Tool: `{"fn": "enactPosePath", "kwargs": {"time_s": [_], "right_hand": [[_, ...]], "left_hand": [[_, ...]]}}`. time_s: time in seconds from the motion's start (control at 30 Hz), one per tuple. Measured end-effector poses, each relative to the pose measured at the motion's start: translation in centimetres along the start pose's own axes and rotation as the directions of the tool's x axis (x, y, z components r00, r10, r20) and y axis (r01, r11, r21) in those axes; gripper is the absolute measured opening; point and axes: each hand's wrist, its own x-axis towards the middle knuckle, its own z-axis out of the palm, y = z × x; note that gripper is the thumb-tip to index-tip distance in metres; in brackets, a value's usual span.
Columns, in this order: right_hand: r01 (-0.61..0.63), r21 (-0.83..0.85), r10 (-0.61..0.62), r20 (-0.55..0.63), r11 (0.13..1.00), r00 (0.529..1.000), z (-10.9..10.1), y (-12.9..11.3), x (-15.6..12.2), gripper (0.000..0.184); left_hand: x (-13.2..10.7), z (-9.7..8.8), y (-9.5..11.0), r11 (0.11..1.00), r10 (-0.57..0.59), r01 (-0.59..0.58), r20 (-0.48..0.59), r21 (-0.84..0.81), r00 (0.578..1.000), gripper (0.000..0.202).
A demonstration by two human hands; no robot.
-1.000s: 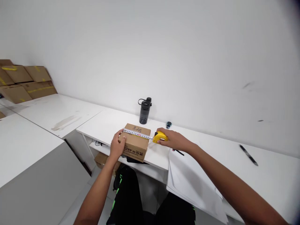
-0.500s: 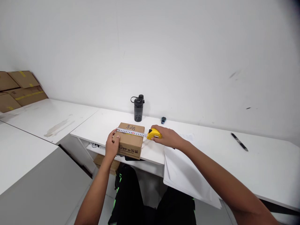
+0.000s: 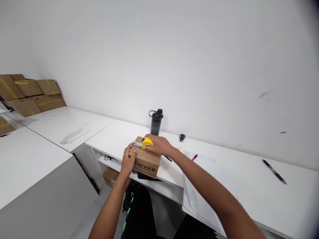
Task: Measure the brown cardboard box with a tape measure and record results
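Observation:
A small brown cardboard box with dark print on its front rests at the desk's front edge. My left hand grips the box's left end, thumb on top and fingers at the far left corner, by the tip of the tape. In my right hand is a yellow tape measure, held over the box top. A short length of its white blade shows between the case and my left fingers. My right hand and forearm hide the box's right rear part.
Behind the box stands a dark water bottle, with a small watch to its right. White papers overhang the desk edge, with a red-and-black pen on them. A black pen lies far right. Cardboard boxes are stacked far left.
My right hand has moved left with the tape measure, from beyond the box's right end to over its top. The exposed blade is much shorter. The view has turned left and slightly up.

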Motion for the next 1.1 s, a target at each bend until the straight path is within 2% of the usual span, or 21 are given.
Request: {"fn": "enactPosePath", "kwargs": {"time_s": [0.13, 0.27, 0.4, 0.53, 0.7, 0.83, 0.97, 1.1], "right_hand": [[0.091, 0.013, -0.091, -0.014, 0.996, 0.996, 1.6, -3.2, 3.3, 0.048], [0.118, -0.007, -0.118, -0.019, 0.993, 0.993, 2.4, -4.0, 4.1, 0.05], [0.083, -0.052, -0.087, -0.075, 0.995, 0.993, 2.2, -2.0, 2.1, 0.051], [-0.03, -0.051, 0.025, -0.106, 0.998, 0.994, 0.9, 1.1, -1.5, 0.049], [-0.153, 0.003, 0.152, -0.124, 0.988, 0.981, -0.6, 4.0, -5.6, 0.047], [-0.208, 0.077, 0.218, -0.158, 0.975, 0.963, 0.4, 5.1, -7.8, 0.045], [-0.273, 0.166, 0.303, -0.19, 0.947, 0.934, 2.2, 6.2, -9.4, 0.043], [-0.354, 0.137, 0.375, -0.183, 0.925, 0.909, 3.6, 8.3, -10.8, 0.043]], "left_hand": [[-0.3, 0.1, 0.0, 0.993, -0.062, 0.065, 0.031, -0.103, 0.998, 0.057], [-0.6, 0.2, 0.0, 0.977, -0.132, 0.137, 0.04, -0.162, 0.99, 0.075], [-0.6, 0.1, 0.3, 0.98, -0.159, 0.162, 0.031, -0.112, 0.987, 0.07], [-0.1, -0.1, 0.4, 0.987, -0.137, 0.138, 0.026, -0.078, 0.99, 0.049], [0.5, 0.0, 0.0, 0.986, -0.132, 0.131, -0.009, -0.1, 0.991, 0.042], [0.2, 0.2, -0.2, 0.996, -0.081, 0.08, -0.029, -0.042, 0.996, 0.042], [0.1, 0.3, -0.2, 0.994, -0.098, 0.096, -0.042, -0.043, 0.994, 0.041], [0.2, 0.5, 0.2, 0.991, -0.125, 0.122, -0.06, -0.046, 0.99, 0.042]]}}
